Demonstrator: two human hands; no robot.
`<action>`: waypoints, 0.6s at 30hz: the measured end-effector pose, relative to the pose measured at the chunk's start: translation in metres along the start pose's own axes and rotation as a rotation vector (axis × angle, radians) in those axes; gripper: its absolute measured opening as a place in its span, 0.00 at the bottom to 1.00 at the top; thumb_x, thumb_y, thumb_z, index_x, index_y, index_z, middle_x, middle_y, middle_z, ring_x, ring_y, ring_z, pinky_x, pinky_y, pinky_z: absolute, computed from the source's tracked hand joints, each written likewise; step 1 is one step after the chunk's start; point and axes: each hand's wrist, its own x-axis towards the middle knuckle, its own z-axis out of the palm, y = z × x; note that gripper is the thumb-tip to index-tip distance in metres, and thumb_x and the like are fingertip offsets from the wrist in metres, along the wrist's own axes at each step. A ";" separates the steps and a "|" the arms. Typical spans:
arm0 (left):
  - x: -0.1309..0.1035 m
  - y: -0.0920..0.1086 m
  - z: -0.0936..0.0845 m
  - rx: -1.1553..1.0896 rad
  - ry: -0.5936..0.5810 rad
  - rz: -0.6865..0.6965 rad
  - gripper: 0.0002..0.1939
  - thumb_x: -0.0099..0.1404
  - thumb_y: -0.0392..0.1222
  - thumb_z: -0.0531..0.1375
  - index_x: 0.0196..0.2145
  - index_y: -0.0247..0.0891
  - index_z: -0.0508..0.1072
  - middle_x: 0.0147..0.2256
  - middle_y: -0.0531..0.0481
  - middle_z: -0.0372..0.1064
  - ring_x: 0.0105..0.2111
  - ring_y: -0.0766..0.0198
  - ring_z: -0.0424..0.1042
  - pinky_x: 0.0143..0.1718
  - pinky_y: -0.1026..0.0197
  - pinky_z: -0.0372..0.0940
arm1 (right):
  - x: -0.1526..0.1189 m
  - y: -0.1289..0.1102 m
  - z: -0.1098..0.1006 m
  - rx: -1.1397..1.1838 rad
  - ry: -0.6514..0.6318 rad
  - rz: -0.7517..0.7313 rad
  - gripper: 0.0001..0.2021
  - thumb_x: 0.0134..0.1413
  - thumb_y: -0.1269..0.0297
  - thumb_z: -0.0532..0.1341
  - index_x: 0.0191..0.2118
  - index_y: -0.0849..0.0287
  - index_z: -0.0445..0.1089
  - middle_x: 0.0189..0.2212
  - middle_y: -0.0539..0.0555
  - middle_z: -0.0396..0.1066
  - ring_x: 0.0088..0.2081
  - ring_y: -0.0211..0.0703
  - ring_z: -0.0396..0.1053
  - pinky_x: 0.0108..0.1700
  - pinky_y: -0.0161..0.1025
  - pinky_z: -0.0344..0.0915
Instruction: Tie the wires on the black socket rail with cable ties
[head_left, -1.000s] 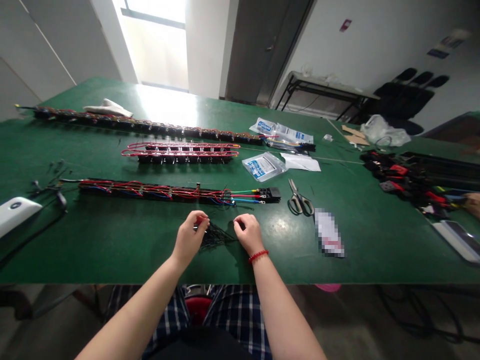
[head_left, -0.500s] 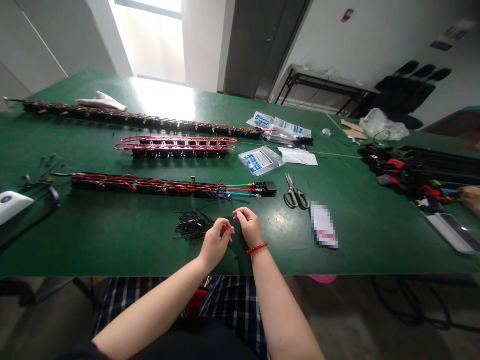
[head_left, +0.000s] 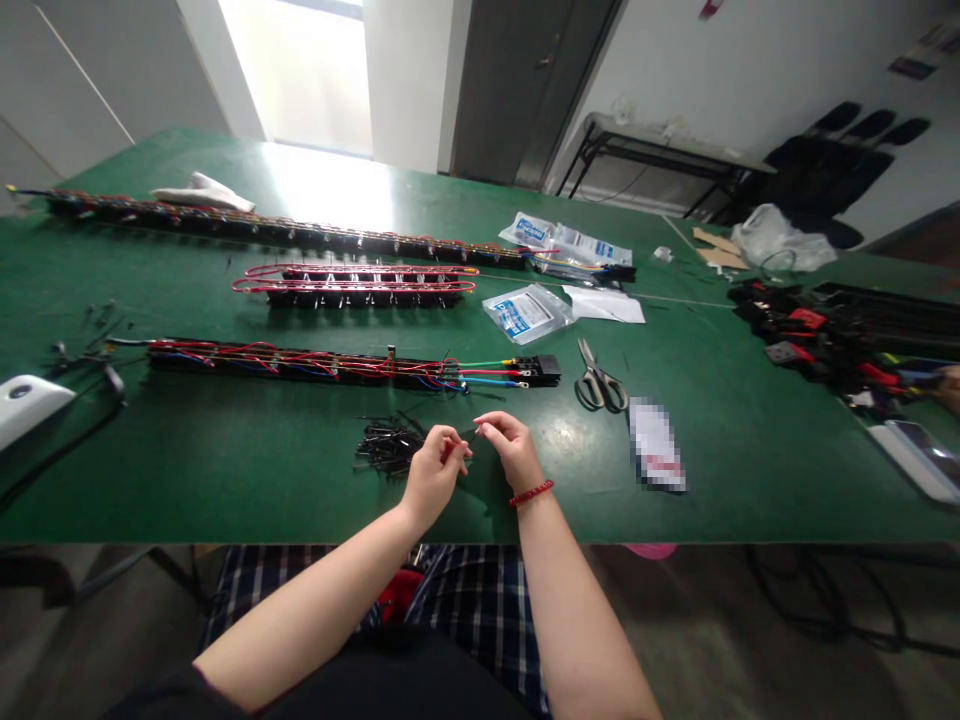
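Note:
My left hand (head_left: 433,470) is closed in a pinch just right of a pile of black cable ties (head_left: 384,446) on the green table. Opposite it, my right hand (head_left: 514,450) pinches too, with a red bead bracelet on the wrist. A thin dark strip, seemingly one cable tie (head_left: 472,437), spans the small gap between both sets of fingertips. Its ends are hidden by the fingers. Beyond the hands lies a long black strip (head_left: 330,368) bundled with red, blue and green wires, ring terminals at its right end.
Scissors (head_left: 598,386) and a blurred paper (head_left: 657,445) lie to the right. Farther back are a wire-looped black block (head_left: 367,290), another long wired strip (head_left: 300,230) and plastic bags (head_left: 525,312). At far right, another person's hand (head_left: 951,388) is near black-and-red parts (head_left: 810,330).
My right hand has turned slightly and shifted right, its fingertips staying near the left hand's. The thin strip between them shows more clearly. The whole view has shifted a little.

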 end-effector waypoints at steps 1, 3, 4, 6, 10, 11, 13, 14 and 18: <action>0.000 0.000 0.000 0.000 -0.005 0.002 0.07 0.70 0.45 0.58 0.38 0.42 0.63 0.29 0.56 0.73 0.24 0.70 0.71 0.31 0.66 0.65 | 0.000 0.000 -0.001 0.009 0.004 0.002 0.07 0.51 0.60 0.66 0.35 0.54 0.78 0.32 0.51 0.76 0.35 0.42 0.72 0.43 0.40 0.67; 0.000 0.000 0.000 -0.003 -0.009 0.010 0.07 0.70 0.45 0.57 0.38 0.42 0.63 0.29 0.56 0.73 0.24 0.70 0.71 0.31 0.66 0.65 | 0.000 0.001 -0.002 0.031 0.020 0.003 0.07 0.51 0.60 0.66 0.35 0.54 0.79 0.31 0.50 0.77 0.35 0.42 0.72 0.43 0.40 0.68; 0.000 0.000 0.000 -0.004 -0.008 0.012 0.06 0.70 0.45 0.57 0.38 0.42 0.63 0.29 0.56 0.73 0.24 0.70 0.71 0.31 0.66 0.65 | 0.000 0.001 -0.003 0.037 0.018 0.004 0.07 0.51 0.60 0.66 0.36 0.54 0.79 0.31 0.50 0.77 0.35 0.43 0.72 0.43 0.41 0.68; 0.000 0.000 0.001 -0.007 -0.008 0.014 0.06 0.70 0.44 0.57 0.38 0.42 0.63 0.29 0.56 0.72 0.25 0.70 0.71 0.31 0.66 0.66 | 0.000 0.001 -0.004 0.027 -0.002 0.003 0.07 0.51 0.60 0.67 0.36 0.54 0.79 0.32 0.50 0.77 0.36 0.43 0.72 0.43 0.40 0.68; 0.001 -0.001 0.000 -0.011 -0.006 0.011 0.05 0.70 0.43 0.57 0.39 0.42 0.63 0.29 0.56 0.72 0.25 0.69 0.72 0.31 0.66 0.66 | 0.000 0.001 -0.006 -0.059 -0.044 -0.027 0.07 0.50 0.61 0.69 0.36 0.54 0.79 0.33 0.51 0.77 0.36 0.42 0.71 0.42 0.39 0.67; 0.001 -0.001 0.000 -0.012 -0.002 0.009 0.05 0.70 0.43 0.57 0.39 0.42 0.63 0.29 0.56 0.72 0.25 0.69 0.72 0.31 0.66 0.66 | 0.000 0.001 -0.006 -0.080 -0.056 -0.039 0.07 0.50 0.61 0.69 0.36 0.54 0.79 0.33 0.50 0.77 0.36 0.42 0.71 0.42 0.39 0.67; 0.001 0.000 0.000 -0.013 0.005 0.004 0.05 0.70 0.43 0.57 0.39 0.42 0.64 0.29 0.55 0.72 0.25 0.69 0.72 0.31 0.66 0.66 | -0.001 0.001 -0.007 -0.107 -0.087 -0.059 0.07 0.50 0.62 0.68 0.37 0.54 0.79 0.33 0.51 0.77 0.36 0.42 0.71 0.42 0.39 0.67; 0.001 0.000 0.000 -0.011 0.007 0.001 0.05 0.70 0.43 0.57 0.39 0.42 0.64 0.29 0.55 0.72 0.25 0.69 0.72 0.31 0.66 0.66 | -0.001 0.001 -0.007 -0.112 -0.101 -0.066 0.07 0.51 0.62 0.68 0.37 0.54 0.80 0.34 0.51 0.77 0.37 0.42 0.72 0.42 0.39 0.67; 0.001 0.001 0.001 -0.001 0.011 -0.004 0.04 0.69 0.43 0.57 0.39 0.42 0.64 0.29 0.55 0.72 0.25 0.69 0.72 0.31 0.66 0.66 | 0.000 0.002 -0.010 -0.101 -0.132 -0.068 0.07 0.51 0.61 0.68 0.38 0.53 0.80 0.35 0.51 0.78 0.39 0.43 0.73 0.44 0.40 0.68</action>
